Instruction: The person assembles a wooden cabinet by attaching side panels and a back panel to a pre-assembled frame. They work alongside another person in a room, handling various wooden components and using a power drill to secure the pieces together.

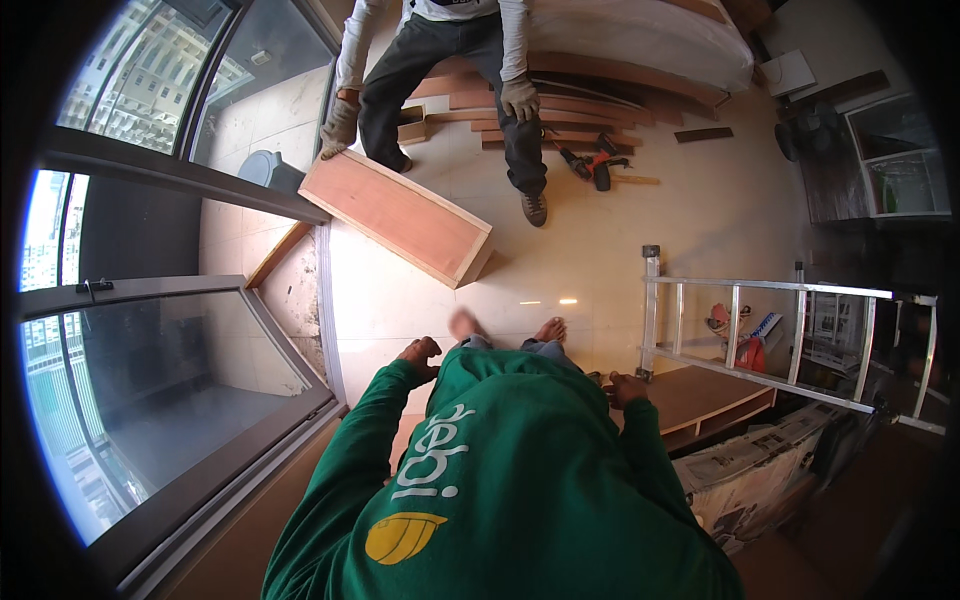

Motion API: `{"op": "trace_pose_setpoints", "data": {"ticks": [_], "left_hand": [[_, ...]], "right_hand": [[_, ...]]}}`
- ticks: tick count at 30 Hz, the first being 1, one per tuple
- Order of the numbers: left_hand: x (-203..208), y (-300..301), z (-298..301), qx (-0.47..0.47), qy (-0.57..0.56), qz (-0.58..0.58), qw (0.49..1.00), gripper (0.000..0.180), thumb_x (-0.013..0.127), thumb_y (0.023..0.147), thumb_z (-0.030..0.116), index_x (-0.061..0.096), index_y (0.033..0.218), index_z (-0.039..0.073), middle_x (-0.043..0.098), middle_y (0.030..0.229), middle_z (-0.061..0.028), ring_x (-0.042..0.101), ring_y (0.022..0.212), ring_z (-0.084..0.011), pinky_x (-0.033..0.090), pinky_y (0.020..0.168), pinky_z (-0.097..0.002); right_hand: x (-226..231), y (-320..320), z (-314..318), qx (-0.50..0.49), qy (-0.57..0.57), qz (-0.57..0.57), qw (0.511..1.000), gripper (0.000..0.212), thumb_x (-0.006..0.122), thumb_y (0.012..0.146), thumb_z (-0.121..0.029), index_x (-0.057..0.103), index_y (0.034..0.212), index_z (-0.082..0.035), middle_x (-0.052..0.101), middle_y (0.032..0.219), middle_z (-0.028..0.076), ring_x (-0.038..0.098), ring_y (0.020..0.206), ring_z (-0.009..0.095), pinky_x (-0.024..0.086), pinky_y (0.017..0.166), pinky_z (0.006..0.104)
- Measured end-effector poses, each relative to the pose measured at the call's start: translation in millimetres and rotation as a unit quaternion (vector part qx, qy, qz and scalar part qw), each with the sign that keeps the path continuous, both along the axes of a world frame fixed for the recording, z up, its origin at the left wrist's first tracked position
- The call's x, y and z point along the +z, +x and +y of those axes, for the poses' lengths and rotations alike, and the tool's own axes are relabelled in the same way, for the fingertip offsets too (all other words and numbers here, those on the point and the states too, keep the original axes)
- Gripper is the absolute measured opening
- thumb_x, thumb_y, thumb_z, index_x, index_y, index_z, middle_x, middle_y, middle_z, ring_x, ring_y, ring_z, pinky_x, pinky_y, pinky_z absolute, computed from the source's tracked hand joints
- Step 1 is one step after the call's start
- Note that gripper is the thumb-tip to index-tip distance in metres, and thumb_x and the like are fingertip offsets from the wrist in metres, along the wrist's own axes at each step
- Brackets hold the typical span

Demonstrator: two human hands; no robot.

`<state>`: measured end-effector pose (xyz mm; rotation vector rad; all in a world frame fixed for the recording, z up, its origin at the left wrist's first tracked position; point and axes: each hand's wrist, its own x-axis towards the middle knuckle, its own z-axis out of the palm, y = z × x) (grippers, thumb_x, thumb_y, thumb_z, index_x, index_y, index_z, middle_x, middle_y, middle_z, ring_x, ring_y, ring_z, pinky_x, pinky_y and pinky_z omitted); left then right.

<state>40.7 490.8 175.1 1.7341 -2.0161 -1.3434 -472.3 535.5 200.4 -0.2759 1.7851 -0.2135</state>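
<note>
Head view: shows left hand (421, 353) beside the green shirt (540, 470), fingers loosely bent, partly open, with nothing seen in grip. Shows right hand (627, 390) just beside a brown wooden unit (708, 392), small and dark; cannot tell how far open, or whether touching or holding anything. Shows reddish wooden box (395, 215) well apart from both hands, far and left of centre, far left end gripped by the gloved hand (339, 130) of a co-worker (430, 55). Also shows wood strips (570, 115) and red-and-black power tools (603, 160) far right of the box, metal ladder (736, 300) near right.
</note>
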Motion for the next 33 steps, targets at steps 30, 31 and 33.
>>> {"op": "trace_pose_setpoints", "data": {"ticks": [30, 31, 33], "left_hand": [[58.3, -145.7, -22.3, -0.248, 0.256, -0.321, 0.877, 0.065, 0.072, 0.072, 0.027, 0.046, 0.13, 0.013, 0.057, 0.125, -0.0137, 0.057, 0.115, -0.0332, 0.046, 0.096, -0.0468], [58.9, -147.8, -21.8, -0.246, 0.256, -0.321, 0.878, 0.065, 0.072, 0.072, 0.027, 0.046, 0.13, 0.013, 0.057, 0.125, -0.0137, 0.057, 0.115, -0.033, 0.046, 0.096, -0.0466], [60.0, -152.0, -23.0, -0.239, 0.256, -0.32, 0.88, 0.063, 0.072, 0.073, 0.028, 0.047, 0.129, 0.013, 0.057, 0.125, -0.0135, 0.057, 0.115, -0.0326, 0.046, 0.096, -0.0462]], "right_hand": [[-28.8, -125.2, 31.0, -0.05, 0.013, -0.015, 0.999, 0.037, 0.057, 0.091, -0.037, 0.062, 0.101, -0.001, 0.067, 0.085, 0.01, 0.063, 0.065, 0.019, 0.053, 0.055, 0.0333], [-31.4, -128.7, 32.7, -0.054, 0.011, -0.018, 0.998, 0.037, 0.057, 0.091, -0.037, 0.061, 0.101, -0.001, 0.067, 0.086, 0.011, 0.063, 0.065, 0.02, 0.053, 0.055, 0.0337], [-36.8, -135.5, 31.6, -0.061, 0.003, -0.021, 0.998, 0.037, 0.058, 0.091, -0.036, 0.06, 0.101, -0.001, 0.067, 0.088, 0.012, 0.063, 0.065, 0.02, 0.053, 0.055, 0.0346]]}}
